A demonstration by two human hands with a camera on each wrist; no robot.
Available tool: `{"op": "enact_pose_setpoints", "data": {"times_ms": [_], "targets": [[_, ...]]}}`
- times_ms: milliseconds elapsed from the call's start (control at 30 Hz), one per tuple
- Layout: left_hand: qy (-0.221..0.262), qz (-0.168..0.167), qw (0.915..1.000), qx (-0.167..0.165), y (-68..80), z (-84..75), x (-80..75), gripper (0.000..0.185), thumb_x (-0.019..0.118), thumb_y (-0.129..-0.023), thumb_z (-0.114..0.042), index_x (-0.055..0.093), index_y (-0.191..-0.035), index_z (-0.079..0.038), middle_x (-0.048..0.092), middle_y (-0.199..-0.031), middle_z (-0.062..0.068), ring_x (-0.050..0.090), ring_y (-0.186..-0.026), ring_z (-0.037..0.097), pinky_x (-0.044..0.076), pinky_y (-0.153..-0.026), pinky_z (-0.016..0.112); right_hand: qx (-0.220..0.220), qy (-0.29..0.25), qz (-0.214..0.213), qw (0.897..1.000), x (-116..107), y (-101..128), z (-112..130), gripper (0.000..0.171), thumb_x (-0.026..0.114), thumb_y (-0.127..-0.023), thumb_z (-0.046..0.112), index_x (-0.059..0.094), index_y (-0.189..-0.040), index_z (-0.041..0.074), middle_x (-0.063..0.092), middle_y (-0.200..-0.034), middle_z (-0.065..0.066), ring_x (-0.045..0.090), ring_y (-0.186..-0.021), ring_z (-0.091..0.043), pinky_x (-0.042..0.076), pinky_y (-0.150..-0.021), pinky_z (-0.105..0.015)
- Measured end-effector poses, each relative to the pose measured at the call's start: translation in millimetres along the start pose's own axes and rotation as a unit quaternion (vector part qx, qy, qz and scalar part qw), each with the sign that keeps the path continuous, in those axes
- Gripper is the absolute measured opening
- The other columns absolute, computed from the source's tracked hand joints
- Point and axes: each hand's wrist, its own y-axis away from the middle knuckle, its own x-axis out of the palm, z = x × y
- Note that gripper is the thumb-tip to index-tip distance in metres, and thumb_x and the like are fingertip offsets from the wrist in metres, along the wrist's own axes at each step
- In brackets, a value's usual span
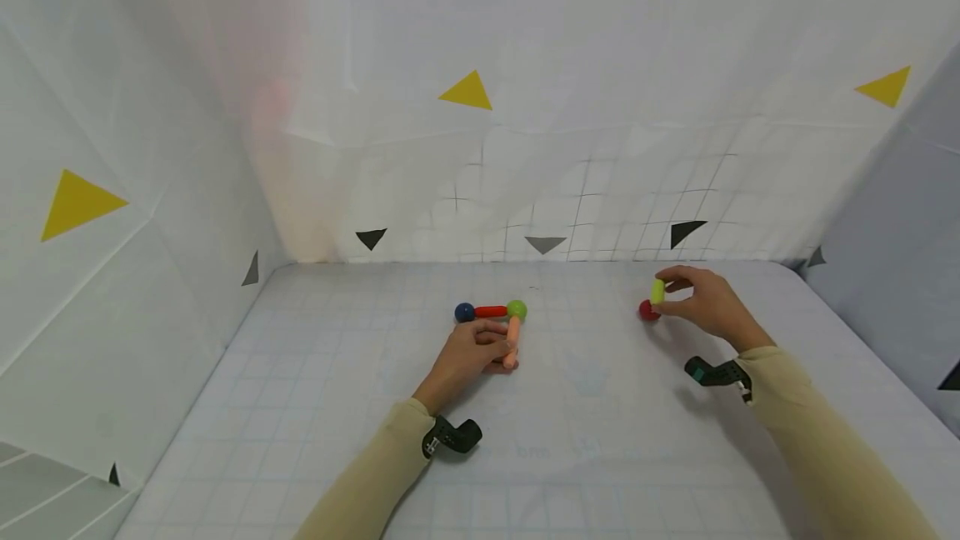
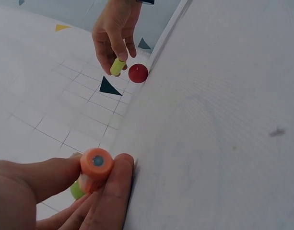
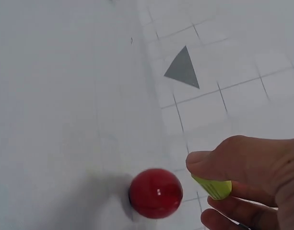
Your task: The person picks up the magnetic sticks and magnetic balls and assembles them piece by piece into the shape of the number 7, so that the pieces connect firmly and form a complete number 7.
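Note:
My left hand (image 1: 474, 354) pinches an orange rod (image 1: 513, 336) between thumb and fingers; a small bluish disc shows in the rod's end in the left wrist view. The rod's far end meets a green ball (image 1: 517, 310). A red rod (image 1: 491, 312) runs from that ball to a dark blue ball (image 1: 464, 312), making an L shape. On the right, my right hand (image 1: 703, 303) holds a short yellow-green rod (image 1: 657, 291) between thumb and fingers. Close beside that rod is a red ball (image 3: 156, 193); a gap shows between them in the right wrist view.
The white table (image 1: 585, 440) has a faint grid. White sheeting with yellow triangles (image 1: 468, 92) and dark triangles (image 1: 686, 232) stands behind it and at both sides. A black wrist device (image 1: 453, 436) sits on the left sleeve, another (image 1: 717, 372) on the right.

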Motion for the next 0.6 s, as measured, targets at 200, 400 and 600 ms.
{"op": "enact_pose_setpoints", "data": {"times_ms": [200, 400, 600], "targets": [[-0.013, -0.005, 0.9999, 0.0, 0.0, -0.9, 0.0, 0.034, 0.072, -0.099, -0.011, 0.064, -0.128, 0.006, 0.073, -0.108, 0.012, 0.076, -0.087, 0.026, 0.06, -0.08, 0.034, 0.016, -0.019, -0.015, 1.0, 7, 7, 15, 0.057, 0.084, -0.091, 0.027, 0.062, -0.135, -0.001, 0.062, -0.13, -0.024, 0.054, -0.121, -0.046, 0.047, -0.088, -0.058], [-0.022, -0.007, 0.9997, -0.003, -1.6, 1.0, -0.7, 0.035, 0.073, -0.099, -0.013, 0.064, -0.128, 0.005, 0.073, -0.108, 0.012, 0.076, -0.088, 0.026, 0.06, -0.08, 0.033, 0.015, -0.035, -0.022, 0.999, 17, 14, 34, 0.057, 0.084, -0.091, 0.028, 0.062, -0.136, 0.0, 0.061, -0.132, -0.022, 0.056, -0.121, -0.044, 0.048, -0.088, -0.055], [-0.014, -0.005, 0.9999, -0.003, -2.2, 2.2, -1.0, 0.036, 0.074, -0.099, -0.013, 0.064, -0.129, 0.005, 0.072, -0.107, 0.013, 0.076, -0.088, 0.027, 0.06, -0.079, 0.034, 0.013, -0.059, -0.026, 0.998, 28, 19, 53, 0.058, 0.083, -0.091, 0.029, 0.061, -0.137, 0.002, 0.063, -0.13, -0.019, 0.058, -0.118, -0.04, 0.051, -0.09, -0.051]]}}
